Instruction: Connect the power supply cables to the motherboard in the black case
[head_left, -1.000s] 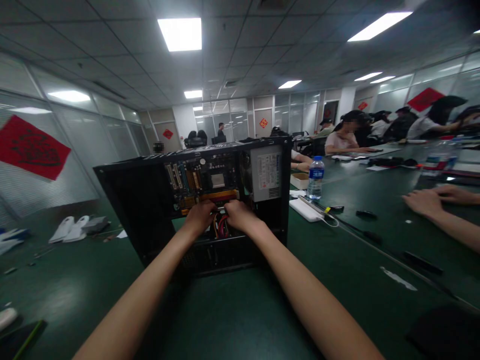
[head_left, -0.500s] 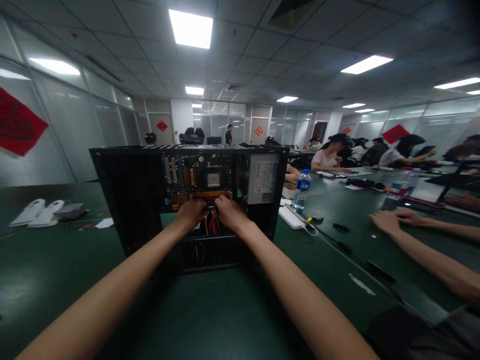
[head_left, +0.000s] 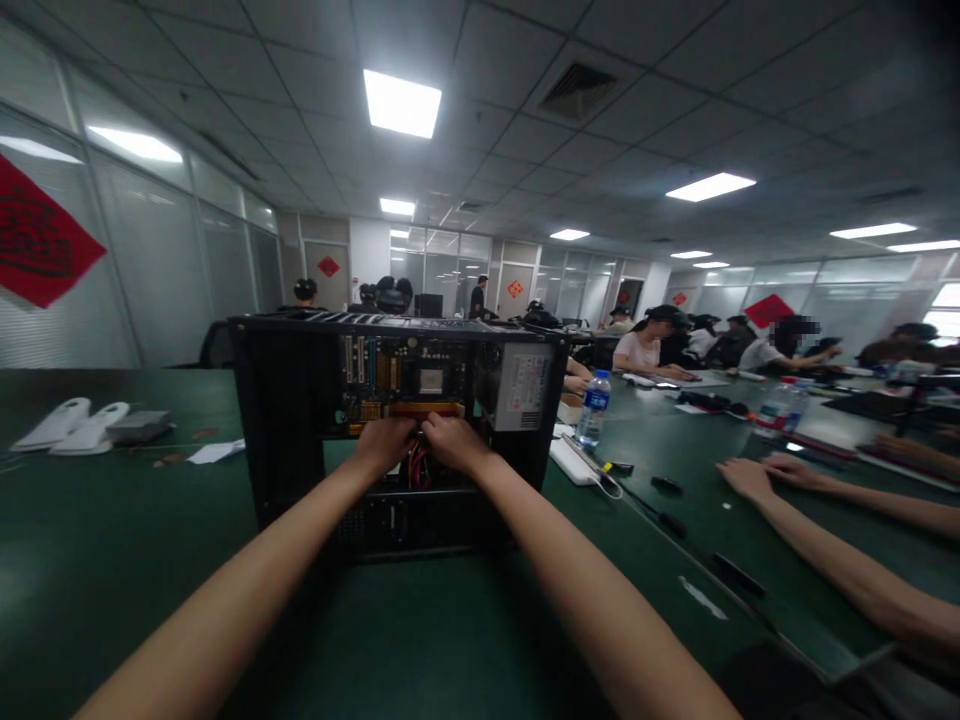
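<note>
A black computer case (head_left: 289, 420) stands on the green table with its side open toward me. Inside it are a motherboard (head_left: 405, 375) and a power supply (head_left: 523, 388) with a white label. My left hand (head_left: 386, 443) and my right hand (head_left: 454, 443) meet at the board's lower edge, below the orange-yellow memory slots (head_left: 427, 410). Both sets of fingers are closed in a pinch at the top of a bundle of coloured cables (head_left: 420, 467), which hangs beneath them. The fingers cover whatever connector is at its end.
Right of the case are a water bottle (head_left: 595, 408), a white power strip (head_left: 574, 462) and a black cable (head_left: 671, 522). Another person's hands (head_left: 746, 478) rest farther right. White objects (head_left: 67, 428) and a grey block (head_left: 140, 427) lie left on the table (head_left: 90, 540).
My view has tilted up and shifted, so the case and table sit differently in the picture. Both hands stay together at the same spot on the board's lower edge.
</note>
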